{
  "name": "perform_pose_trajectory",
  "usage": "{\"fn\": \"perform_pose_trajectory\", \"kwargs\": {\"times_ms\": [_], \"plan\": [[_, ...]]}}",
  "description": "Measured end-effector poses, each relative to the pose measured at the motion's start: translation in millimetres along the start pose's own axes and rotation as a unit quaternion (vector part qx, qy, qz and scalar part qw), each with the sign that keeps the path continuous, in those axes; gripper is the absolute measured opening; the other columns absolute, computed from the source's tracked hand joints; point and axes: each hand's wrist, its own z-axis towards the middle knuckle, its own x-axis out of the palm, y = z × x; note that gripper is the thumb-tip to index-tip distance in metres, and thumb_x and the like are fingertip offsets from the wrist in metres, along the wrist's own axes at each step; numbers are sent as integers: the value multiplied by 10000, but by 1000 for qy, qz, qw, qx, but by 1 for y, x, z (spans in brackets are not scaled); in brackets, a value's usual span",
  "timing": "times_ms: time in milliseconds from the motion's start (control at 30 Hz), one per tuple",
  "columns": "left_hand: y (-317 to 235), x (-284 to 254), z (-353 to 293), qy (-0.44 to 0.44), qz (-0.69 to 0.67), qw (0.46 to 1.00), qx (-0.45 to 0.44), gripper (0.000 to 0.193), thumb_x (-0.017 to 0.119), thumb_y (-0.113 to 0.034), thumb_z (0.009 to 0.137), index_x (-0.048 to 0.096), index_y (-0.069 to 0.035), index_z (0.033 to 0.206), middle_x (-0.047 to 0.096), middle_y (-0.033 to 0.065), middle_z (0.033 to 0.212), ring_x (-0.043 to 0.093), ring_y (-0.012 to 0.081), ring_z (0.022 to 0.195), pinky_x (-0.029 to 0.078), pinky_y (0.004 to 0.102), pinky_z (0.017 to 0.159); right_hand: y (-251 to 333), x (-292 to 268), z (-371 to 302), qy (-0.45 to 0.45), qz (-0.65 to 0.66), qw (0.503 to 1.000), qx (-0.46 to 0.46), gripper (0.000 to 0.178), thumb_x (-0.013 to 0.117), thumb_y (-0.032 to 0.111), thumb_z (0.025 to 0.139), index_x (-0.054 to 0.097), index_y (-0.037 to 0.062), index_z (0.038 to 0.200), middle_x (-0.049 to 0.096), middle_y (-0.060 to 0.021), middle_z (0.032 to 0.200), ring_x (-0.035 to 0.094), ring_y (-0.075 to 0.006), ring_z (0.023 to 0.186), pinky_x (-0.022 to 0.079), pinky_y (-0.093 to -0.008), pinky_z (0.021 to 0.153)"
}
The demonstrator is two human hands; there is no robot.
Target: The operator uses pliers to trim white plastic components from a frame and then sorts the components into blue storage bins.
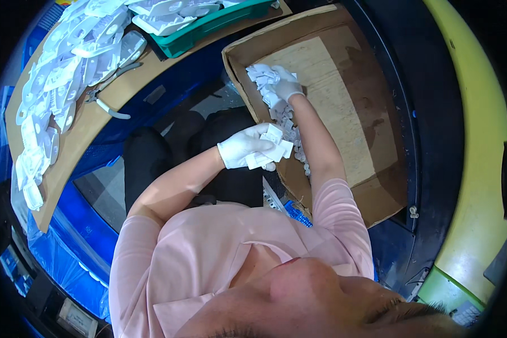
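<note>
Holding a small fan of flat white pieces in the gloved left hand, just beside the left edge of the cardboard box, with thumb and fingers clamped on them. Squarish, overlapping at differing angles, with free ends pointing mostly right, toward the box; hard to name one long axis for the lot. Reaching into the box with the gloved right hand, at a heap of white parts near the far left corner; cannot tell whether clamped on any or only resting there. Below that heap, strung lengthwise along the box's left edge, smaller white bits. On the worktop, piled along its length, white plastic covers. At its inner edge, pliers, pointing tips-left toward the covers, with handles splayed rightward. Near the worktop's right end, a green tray, loaded with similar covers.
</note>
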Motion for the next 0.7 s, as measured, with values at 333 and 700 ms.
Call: {"fn": "perform_pose_trajectory", "kwargs": {"times_ms": [333, 700], "plan": [[-3, 6, -2, 1, -8, 1000, 1, 477, 668, -143, 839, 451, -78, 1259, 574, 132, 1095, 619, 233, 943, 559, 415, 689, 61, -9, 30, 118, -200, 973, -13, 814, 776, 263, 630, 402, 195, 1351, 451, -167, 1344, 506, -352, 1177, 428, -424, 975], [0, -5, 1, 18, -21, 1000, -5, 451, 605, -56, 861, 442, -52, 1282, 584, 151, 1161, 620, 257, 1014, 574, 438, 757, 51, -6, 46, 173, -215, 955, -104, 641, 726, 214, 699, 472, 190, 1287, 509, -170, 1294, 514, -343, 1173, 436, -418, 967]]}}
